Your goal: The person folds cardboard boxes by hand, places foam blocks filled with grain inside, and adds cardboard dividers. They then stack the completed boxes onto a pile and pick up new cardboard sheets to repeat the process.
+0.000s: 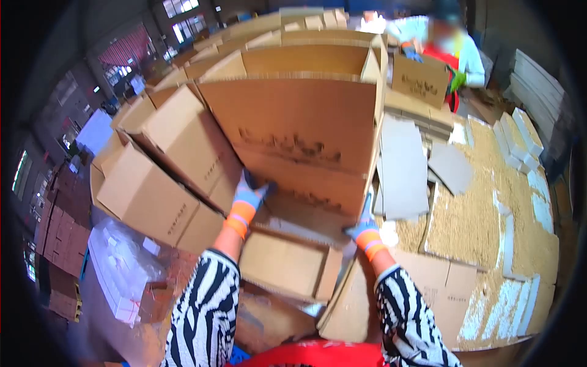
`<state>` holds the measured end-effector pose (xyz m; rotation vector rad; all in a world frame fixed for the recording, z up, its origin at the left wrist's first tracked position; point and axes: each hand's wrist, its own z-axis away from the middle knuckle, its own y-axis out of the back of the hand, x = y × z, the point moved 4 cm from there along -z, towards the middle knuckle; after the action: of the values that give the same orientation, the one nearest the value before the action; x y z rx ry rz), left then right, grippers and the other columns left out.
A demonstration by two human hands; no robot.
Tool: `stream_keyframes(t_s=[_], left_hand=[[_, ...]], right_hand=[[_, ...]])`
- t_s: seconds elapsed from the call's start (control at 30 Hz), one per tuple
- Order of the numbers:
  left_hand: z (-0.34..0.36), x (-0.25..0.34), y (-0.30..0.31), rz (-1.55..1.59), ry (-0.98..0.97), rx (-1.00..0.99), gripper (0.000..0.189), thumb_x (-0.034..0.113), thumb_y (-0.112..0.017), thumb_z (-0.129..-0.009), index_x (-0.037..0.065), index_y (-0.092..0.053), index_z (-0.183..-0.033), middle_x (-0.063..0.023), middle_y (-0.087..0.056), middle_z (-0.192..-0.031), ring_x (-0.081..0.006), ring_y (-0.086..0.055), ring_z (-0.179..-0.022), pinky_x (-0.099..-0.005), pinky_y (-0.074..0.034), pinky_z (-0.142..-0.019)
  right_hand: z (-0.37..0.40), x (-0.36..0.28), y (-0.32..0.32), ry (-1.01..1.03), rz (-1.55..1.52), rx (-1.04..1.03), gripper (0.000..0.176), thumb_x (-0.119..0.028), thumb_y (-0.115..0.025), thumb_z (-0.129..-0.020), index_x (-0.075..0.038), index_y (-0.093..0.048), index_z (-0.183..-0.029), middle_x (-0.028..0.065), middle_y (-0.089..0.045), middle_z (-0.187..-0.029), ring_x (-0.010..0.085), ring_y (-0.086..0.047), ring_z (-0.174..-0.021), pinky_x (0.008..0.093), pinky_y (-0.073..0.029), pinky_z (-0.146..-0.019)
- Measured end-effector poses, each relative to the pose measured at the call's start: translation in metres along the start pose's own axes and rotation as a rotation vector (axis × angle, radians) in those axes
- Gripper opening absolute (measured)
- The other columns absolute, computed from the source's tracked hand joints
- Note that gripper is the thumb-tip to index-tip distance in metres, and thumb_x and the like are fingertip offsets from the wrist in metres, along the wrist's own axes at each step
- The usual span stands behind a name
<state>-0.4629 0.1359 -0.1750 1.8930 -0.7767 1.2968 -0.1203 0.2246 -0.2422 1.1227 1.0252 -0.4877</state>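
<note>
In front of me stands a tall cardboard box (pixel 290 119), its top open and dark printing on the side facing me. My left hand (pixel 251 194), in a grey glove with an orange cuff, grips its lower left edge, thumb across the face. On the lower right edge is my right hand (pixel 365 225), gloved the same way, with its thumb toward the front and its other fingers along the side. Just below, between my forearms, lies a shallow cardboard tray (pixel 284 262). Fingertips of both hands are partly hidden against the cardboard.
More open boxes (pixel 183 144) crowd the left and back. Grey sheets (pixel 403 168) and a cardboard-covered table (pixel 468 220) with white strips are on the right. A co-worker (pixel 468 52) handles another box (pixel 420 79) behind. Plastic-wrapped material (pixel 119 263) sits lower left.
</note>
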Motion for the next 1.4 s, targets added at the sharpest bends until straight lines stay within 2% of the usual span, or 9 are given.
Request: stream_keyframes(t_s=[0.1, 0.3, 0.43, 0.57, 0.63, 0.97, 1.17, 1.3, 1.4], left_hand=[[0.013, 0.007, 0.009, -0.006, -0.019, -0.133, 0.084, 0.013, -0.079, -0.074, -0.002, -0.033, -0.142, -0.0157, -0.044, -0.141, -0.0239, -0.042, -0.129, -0.0323, -0.033, -0.108], [0.187, 0.094, 0.062, -0.248, -0.053, 0.351, 0.052, 0.009, -0.059, -0.091, -0.005, -0.040, -0.137, -0.0152, -0.045, -0.140, -0.0234, -0.043, -0.129, -0.0339, -0.035, -0.106], [0.316, -0.025, 0.076, -0.048, 0.151, 0.702, 0.053, 0.027, -0.054, -0.096, 0.010, -0.036, -0.144, -0.0099, -0.041, -0.143, -0.0250, -0.041, -0.128, -0.0410, -0.038, -0.103], [0.333, -0.136, -0.007, 0.703, 0.809, 0.389, 0.055, 0.045, -0.042, -0.099, 0.036, -0.021, -0.148, -0.0039, -0.030, -0.150, -0.0312, -0.040, -0.130, -0.0570, -0.042, -0.096], [0.310, -0.093, -0.042, 0.870, 0.776, 0.363, 0.059, 0.048, -0.040, -0.099, 0.035, -0.013, -0.150, -0.0025, -0.021, -0.154, -0.0339, -0.038, -0.131, -0.0565, -0.043, -0.098], [0.254, -0.116, -0.058, 0.876, 0.650, 0.406, 0.058, 0.054, -0.036, -0.098, 0.026, -0.026, -0.148, 0.0028, -0.026, -0.153, -0.0298, -0.039, -0.131, -0.0495, -0.040, -0.101], [0.245, -0.096, -0.045, 0.769, 0.722, 0.336, 0.076, 0.063, -0.040, -0.092, 0.027, -0.010, -0.152, -0.0023, -0.009, -0.158, -0.0322, -0.028, -0.138, -0.0430, -0.032, -0.107], [0.286, -0.081, -0.050, 0.709, 0.726, 0.396, 0.066, 0.050, -0.054, -0.092, 0.011, -0.037, -0.142, -0.0118, -0.041, -0.140, -0.0263, -0.042, -0.127, -0.0393, -0.032, -0.107], [0.332, -0.079, -0.078, 0.252, 0.873, -0.038, 0.049, 0.038, -0.053, -0.095, 0.002, -0.054, -0.128, -0.0109, -0.060, -0.119, -0.0180, -0.058, -0.108, -0.0296, -0.043, -0.097]], right_hand=[[0.005, 0.001, 0.002, -0.021, 0.037, -0.090, 0.125, -0.015, -0.081, -0.060, -0.003, 0.006, -0.149, 0.0257, -0.040, -0.140, 0.0403, -0.047, -0.123, 0.0347, -0.042, -0.100], [0.073, -0.039, 0.047, 0.131, -0.148, 0.107, 0.091, -0.007, -0.074, -0.075, -0.004, -0.021, -0.149, 0.0185, -0.048, -0.137, 0.0283, -0.053, -0.118, 0.0366, -0.045, -0.097], [0.144, -0.080, 0.021, 0.237, -0.329, -0.123, 0.083, -0.018, -0.077, -0.073, -0.007, -0.035, -0.144, 0.0239, -0.042, -0.140, 0.0333, -0.047, -0.124, 0.0414, -0.042, -0.099], [0.156, -0.088, -0.012, 0.403, 0.478, -0.053, 0.089, -0.040, -0.078, -0.067, -0.011, -0.040, -0.142, 0.0290, -0.019, -0.149, 0.0474, -0.023, -0.136, 0.0479, -0.026, -0.110], [0.154, -0.090, -0.009, 0.384, 0.637, -0.009, 0.090, -0.044, -0.076, -0.068, -0.011, -0.039, -0.143, 0.0295, -0.020, -0.149, 0.0465, -0.023, -0.136, 0.0478, -0.027, -0.110], [0.117, -0.087, -0.029, 0.411, 0.238, 0.087, 0.072, -0.032, -0.084, -0.067, -0.012, -0.055, -0.129, 0.0281, -0.012, -0.152, 0.0447, -0.021, -0.139, 0.0440, -0.029, -0.112], [0.131, -0.069, -0.002, 0.400, -0.045, 0.134, 0.058, -0.019, -0.075, -0.077, -0.011, -0.054, -0.131, 0.0229, -0.022, -0.152, 0.0418, -0.030, -0.136, 0.0432, -0.031, -0.110], [0.211, -0.043, 0.078, 0.392, 0.206, 0.161, 0.053, -0.016, -0.070, -0.080, -0.010, -0.053, -0.130, 0.0232, -0.041, -0.140, 0.0409, -0.041, -0.128, 0.0438, -0.035, -0.107], [0.269, 0.027, 0.164, 0.206, 0.434, 0.367, 0.063, -0.017, -0.073, -0.077, -0.003, -0.048, -0.133, 0.0231, -0.045, -0.136, 0.0399, -0.043, -0.126, 0.0438, -0.036, -0.106]])
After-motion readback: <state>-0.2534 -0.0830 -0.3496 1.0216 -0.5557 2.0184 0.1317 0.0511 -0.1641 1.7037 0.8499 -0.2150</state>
